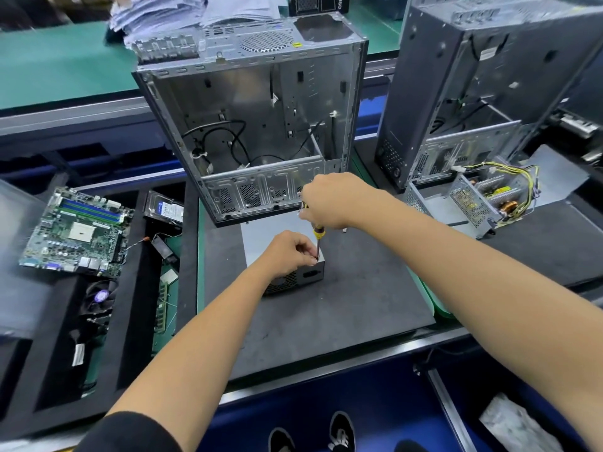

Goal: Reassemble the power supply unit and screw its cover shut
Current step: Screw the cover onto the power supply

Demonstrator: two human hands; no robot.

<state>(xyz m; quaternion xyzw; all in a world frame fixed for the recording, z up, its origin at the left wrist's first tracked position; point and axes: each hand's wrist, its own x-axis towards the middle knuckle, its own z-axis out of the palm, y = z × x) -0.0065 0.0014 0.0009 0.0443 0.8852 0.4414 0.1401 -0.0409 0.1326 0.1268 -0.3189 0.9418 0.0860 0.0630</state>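
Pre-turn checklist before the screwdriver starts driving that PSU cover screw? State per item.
1. Cover seated on the power supply unit: ok, top sits flush as far as visible.
2. Unit flat on the grey mat: ok.
3. Screwdriver upright at the near right corner: ok, roughly vertical.
4. Right hand grips the handle: ok.
5. Left hand steadies the tip at the corner: ok, fingers pinched around it.
6. Screw present and bit engaged: cannot tell, hidden by fingers.
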